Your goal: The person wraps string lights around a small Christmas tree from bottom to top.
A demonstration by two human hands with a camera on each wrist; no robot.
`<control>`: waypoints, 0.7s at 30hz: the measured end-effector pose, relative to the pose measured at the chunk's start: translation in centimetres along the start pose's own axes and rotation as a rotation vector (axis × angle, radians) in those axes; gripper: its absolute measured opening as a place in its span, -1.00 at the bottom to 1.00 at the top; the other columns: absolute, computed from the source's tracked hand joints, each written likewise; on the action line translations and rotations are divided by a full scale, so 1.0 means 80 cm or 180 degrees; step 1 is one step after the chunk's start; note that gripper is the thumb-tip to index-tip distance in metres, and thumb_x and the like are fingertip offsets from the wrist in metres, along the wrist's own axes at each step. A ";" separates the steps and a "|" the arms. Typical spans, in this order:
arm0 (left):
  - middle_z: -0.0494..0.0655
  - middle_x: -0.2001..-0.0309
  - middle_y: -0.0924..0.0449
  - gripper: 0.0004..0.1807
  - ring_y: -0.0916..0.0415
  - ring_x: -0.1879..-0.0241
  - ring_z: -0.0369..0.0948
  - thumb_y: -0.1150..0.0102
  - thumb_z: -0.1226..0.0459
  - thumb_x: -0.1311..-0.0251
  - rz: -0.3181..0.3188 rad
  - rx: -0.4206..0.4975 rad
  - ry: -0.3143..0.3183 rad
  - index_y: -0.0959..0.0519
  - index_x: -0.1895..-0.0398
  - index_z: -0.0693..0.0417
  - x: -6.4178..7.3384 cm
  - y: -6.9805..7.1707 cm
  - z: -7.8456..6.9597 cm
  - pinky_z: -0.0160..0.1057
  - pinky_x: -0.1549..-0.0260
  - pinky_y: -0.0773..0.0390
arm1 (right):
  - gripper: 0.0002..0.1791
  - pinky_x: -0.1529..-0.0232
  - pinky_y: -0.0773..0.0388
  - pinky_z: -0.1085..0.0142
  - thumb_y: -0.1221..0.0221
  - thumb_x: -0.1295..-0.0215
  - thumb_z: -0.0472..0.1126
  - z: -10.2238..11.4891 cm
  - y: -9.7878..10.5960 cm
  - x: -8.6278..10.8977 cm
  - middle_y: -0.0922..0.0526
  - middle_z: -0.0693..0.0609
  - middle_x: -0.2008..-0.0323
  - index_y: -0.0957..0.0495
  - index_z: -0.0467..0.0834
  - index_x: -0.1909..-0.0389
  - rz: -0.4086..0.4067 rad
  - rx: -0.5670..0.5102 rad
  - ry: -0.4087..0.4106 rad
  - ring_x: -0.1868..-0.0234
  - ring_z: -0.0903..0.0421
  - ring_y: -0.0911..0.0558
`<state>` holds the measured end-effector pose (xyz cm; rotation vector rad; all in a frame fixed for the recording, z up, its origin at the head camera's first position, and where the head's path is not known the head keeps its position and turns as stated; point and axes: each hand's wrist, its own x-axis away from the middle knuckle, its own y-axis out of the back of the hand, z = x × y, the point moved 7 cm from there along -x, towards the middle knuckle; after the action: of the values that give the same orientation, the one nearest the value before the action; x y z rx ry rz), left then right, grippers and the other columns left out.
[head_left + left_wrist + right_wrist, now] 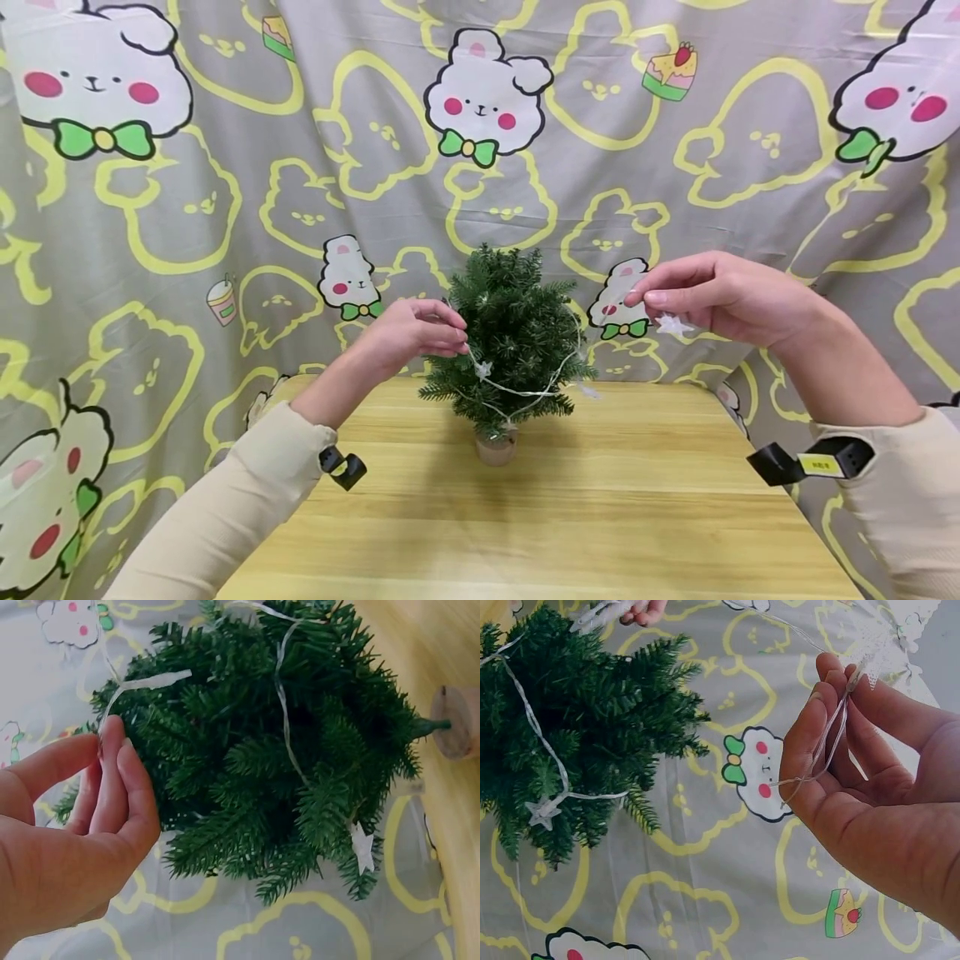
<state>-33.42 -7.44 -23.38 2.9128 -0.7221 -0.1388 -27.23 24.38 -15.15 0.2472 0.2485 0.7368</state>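
Observation:
A small green artificial Christmas tree (517, 333) stands on the table in a round wooden base (496, 447). A clear-wired string of star lights (517, 392) loops around its lower branches. My left hand (416, 335) is at the tree's left side, thumb and fingertips pinching the wire (106, 720) beside a light. Out to the right of the tree, my right hand (723, 296) pinches another part of the string, with a star light (673, 325) hanging under the fingertips. In the right wrist view, thin wire (832, 742) runs down across the right fingers. A further star (362, 847) rests among the branches.
The light wood table (637, 500) spreads out in front of the tree. Behind and to the sides hangs a grey curtain (300, 217) printed with rabbits and yellow outlines. Black wrist cameras (813, 462) are strapped on both sleeves.

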 end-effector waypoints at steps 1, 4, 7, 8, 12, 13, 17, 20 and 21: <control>0.07 0.23 -0.71 -0.68 -0.75 0.22 -0.18 -0.14 0.48 -0.35 -0.0001 0.0004 -0.0011 -0.46 -0.08 0.56 0.000 -0.002 0.000 -0.11 -0.05 -0.67 | -0.61 0.43 -0.22 0.18 0.11 -0.51 -0.51 -0.002 0.001 0.000 -0.65 0.05 0.20 -0.66 -0.27 -0.08 -0.0004 -0.0013 0.0002 0.31 0.14 -0.48; 0.08 0.24 -0.73 -0.70 -0.76 0.23 -0.18 -0.17 0.49 -0.33 -0.0009 -0.0035 -0.0044 -0.47 -0.05 0.54 -0.002 -0.006 0.001 -0.11 -0.03 -0.68 | -0.60 0.42 -0.11 0.13 0.11 -0.50 -0.52 -0.007 0.002 -0.001 -0.62 0.07 0.25 -0.67 -0.26 -0.07 -0.0013 -0.0016 0.0008 0.37 0.10 -0.41; 0.05 0.27 -0.74 -0.72 -0.76 0.24 -0.16 -0.22 0.48 -0.29 -0.0047 -0.0155 -0.0029 -0.51 -0.01 0.49 -0.002 -0.008 0.001 -0.09 -0.03 -0.68 | -0.60 0.43 -0.06 0.12 0.10 -0.50 -0.52 -0.007 0.001 -0.001 -0.57 0.09 0.33 -0.68 -0.25 -0.06 -0.0024 -0.0005 0.0002 0.41 0.04 -0.31; 0.06 0.27 -0.74 -0.73 -0.76 0.25 -0.15 -0.24 0.47 -0.28 -0.0065 -0.0200 -0.0021 -0.53 0.01 0.47 -0.003 -0.009 0.002 -0.09 -0.02 -0.68 | -0.61 0.43 -0.05 0.11 0.10 -0.50 -0.51 -0.007 0.000 -0.001 -0.57 0.10 0.33 -0.68 -0.26 -0.06 -0.0017 -0.0010 0.0001 0.42 0.03 -0.29; 0.13 0.23 -0.74 -0.76 -0.75 0.25 -0.12 -0.28 0.46 -0.25 -0.0104 -0.0343 0.0001 -0.58 0.05 0.41 -0.004 -0.008 0.004 -0.09 0.01 -0.69 | -0.64 0.49 -0.12 0.17 0.07 -0.51 -0.49 -0.007 -0.006 -0.003 -0.62 0.10 0.28 -0.68 -0.26 -0.05 0.0001 -0.0042 -0.0055 0.43 0.10 -0.35; 0.16 0.21 -0.74 -0.75 -0.75 0.24 -0.12 -0.29 0.45 -0.25 -0.0110 -0.0387 -0.0001 -0.59 0.04 0.40 -0.004 -0.007 0.004 -0.09 0.01 -0.69 | -0.66 0.49 -0.15 0.19 0.05 -0.51 -0.48 -0.008 -0.008 -0.004 -0.64 0.08 0.24 -0.68 -0.26 -0.05 -0.0007 -0.0038 -0.0082 0.41 0.13 -0.40; 0.23 0.08 -0.73 -0.72 -0.74 0.19 -0.12 -0.30 0.41 -0.25 -0.0202 -0.0628 -0.0019 -0.62 -0.01 0.35 -0.001 -0.003 -0.002 -0.04 -0.03 -0.67 | -0.70 0.46 -0.33 0.32 0.00 -0.52 -0.42 -0.012 -0.006 -0.005 -0.68 0.05 0.11 -0.67 -0.26 -0.05 -0.0112 0.0044 -0.0218 0.32 0.22 -0.53; 0.21 0.03 -0.73 -0.72 -0.73 0.13 -0.06 -0.29 0.37 -0.28 -0.0310 -0.0838 -0.0039 -0.64 -0.03 0.29 0.001 0.002 -0.009 0.02 -0.06 -0.64 | -0.73 0.39 -0.47 0.40 -0.03 -0.52 -0.37 -0.019 0.002 -0.006 -0.68 0.06 0.13 -0.68 -0.22 -0.03 -0.0368 0.0163 -0.0414 0.32 0.23 -0.55; 0.19 0.03 -0.73 -0.72 -0.72 0.11 -0.04 -0.29 0.36 -0.28 -0.0356 -0.0928 -0.0051 -0.65 -0.03 0.27 0.002 0.004 -0.012 0.03 -0.07 -0.63 | -0.74 0.38 -0.48 0.40 -0.05 -0.52 -0.34 -0.022 0.005 -0.006 -0.67 0.06 0.16 -0.69 -0.19 -0.01 -0.0471 0.0181 -0.0500 0.35 0.23 -0.53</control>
<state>-33.34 -7.70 -22.41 2.6739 -0.4934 -0.2564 -28.40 24.58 -16.60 0.3356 0.1370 0.5611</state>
